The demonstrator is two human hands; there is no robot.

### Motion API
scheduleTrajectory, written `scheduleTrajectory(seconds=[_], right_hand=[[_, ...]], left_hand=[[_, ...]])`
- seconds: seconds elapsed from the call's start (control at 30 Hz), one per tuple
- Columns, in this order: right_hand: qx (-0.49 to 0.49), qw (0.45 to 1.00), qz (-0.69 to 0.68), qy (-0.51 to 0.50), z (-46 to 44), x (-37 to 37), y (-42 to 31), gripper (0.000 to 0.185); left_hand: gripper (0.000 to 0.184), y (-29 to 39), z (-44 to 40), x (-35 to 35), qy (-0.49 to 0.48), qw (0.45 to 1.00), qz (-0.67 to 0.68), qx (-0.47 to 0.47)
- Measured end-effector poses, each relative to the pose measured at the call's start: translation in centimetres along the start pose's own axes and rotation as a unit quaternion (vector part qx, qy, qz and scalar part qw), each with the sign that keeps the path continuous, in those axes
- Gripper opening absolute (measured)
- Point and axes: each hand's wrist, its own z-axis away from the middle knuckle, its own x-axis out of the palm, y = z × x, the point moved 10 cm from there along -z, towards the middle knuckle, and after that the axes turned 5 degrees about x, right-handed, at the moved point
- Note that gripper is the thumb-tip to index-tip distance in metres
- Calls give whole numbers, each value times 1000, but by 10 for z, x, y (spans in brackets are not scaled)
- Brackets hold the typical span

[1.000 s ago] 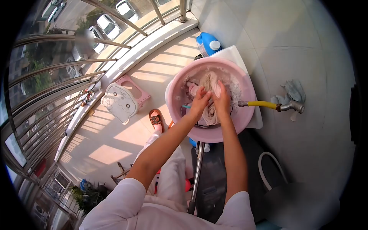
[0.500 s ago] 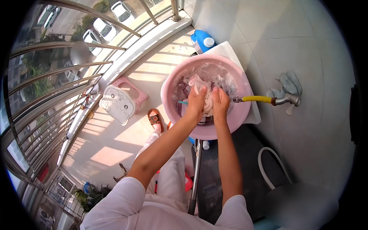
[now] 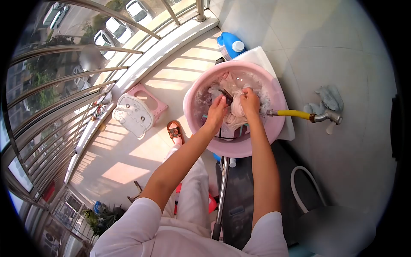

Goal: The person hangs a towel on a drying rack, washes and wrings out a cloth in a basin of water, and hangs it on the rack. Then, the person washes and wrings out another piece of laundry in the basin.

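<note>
A pink basin [image 3: 191,124] holds soapy water and several wet clothes. My right hand [image 3: 249,103] is closed on a pale pink garment [image 3: 236,112] that lies spread and crumpled across the middle of the basin. Just left of it, my left hand [image 3: 216,112] has its fingers bent together at a dark piece of cloth [image 3: 225,97], which shows past the fingertips. Part of what the left fingers grip is hidden. Purple and patterned cloth lies lower in the water, with suds around the sides.
Right of the basin, a tap with a yellow hose [image 3: 293,114] points at its rim; a grey cloth [image 3: 329,97] hangs behind the tap. A blue bottle [image 3: 231,46] stands beyond the basin. Left are a pink-and-white stool [image 3: 134,115] and metal railings [image 3: 77,50].
My hands have moved apart, and the bunched pale garment has loosened and spread in the basin. Dark cloth now shows by my left fingers. The view has shifted slightly.
</note>
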Motion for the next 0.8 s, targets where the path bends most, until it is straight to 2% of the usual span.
scheduleTrajectory(seconds=[0.03, 0.1, 0.17, 0.2, 0.27, 0.3, 0.37, 0.4, 0.43, 0.47, 0.5, 0.53, 0.63, 0.67, 0.7, 0.73, 0.77, 0.8], right_hand=[[10, 998, -52, 18, 0, -4, -4, 26], [-54, 973, -220, -42, 36, -6, -36, 25], [-123, 973, -193, -39, 91, -30, -90, 26], [-158, 966, -203, -33, 112, -37, -108, 26], [-204, 959, -196, 1, 132, -39, -123, 21], [-173, 965, -196, 8, 126, -38, -116, 19], [-110, 973, -200, 15, 104, -30, -101, 16], [-92, 958, -264, 60, 88, -27, -89, 11], [-62, 945, -317, 54, 70, -29, -81, 11], [-49, 926, -371, 49, 45, -25, -63, 9], [-14, 903, -428, 34, 21, -19, -43, 10], [43, 859, -510, -25, 10, -5, -24, 18], [155, 859, -488, 19, 1, -13, 36, 29], [169, 832, -528, 9, 11, -21, 36, 36], [53, 926, -372, 34, 16, -34, 17, 36], [-66, 976, -199, 58, 27, -37, -7, 35], [-180, 980, -16, 81, 42, -31, -29, 35], [-171, 983, 37, 46, 45, -22, -32, 34]], left_hand=[[66, 11, -5, -7, 28, 999, -21, 24], [69, 16, -27, -6, 23, 999, 16, 22], [76, 35, -36, 16, -10, 998, 66, 7], [67, 48, -27, 23, 37, 998, 50, -16], [55, 27, -51, 25, -70, 992, 102, -5], [49, 33, -52, 38, -126, 984, 126, 2], [34, 22, -47, 28, -51, 983, 176, -7], [27, 18, -35, 26, -11, 979, 202, -12], [20, 13, -28, 22, 30, 973, 227, -18], [20, 6, -33, 20, 9, 976, 215, -19], [26, 23, -9, 28, 138, 977, 158, -44], [27, 32, -6, 30, 134, 981, 135, -29], [33, 63, -21, -4, 130, 989, 13, 64], [36, 72, -25, -21, 131, 985, -38, 104], [41, 78, -25, -27, 100, 983, -101, 115], [47, 81, -21, -32, 70, 976, -164, 126], [54, 79, -18, -36, 39, 964, -226, 134], [67, 62, -29, -63, 42, 920, -327, 212]])
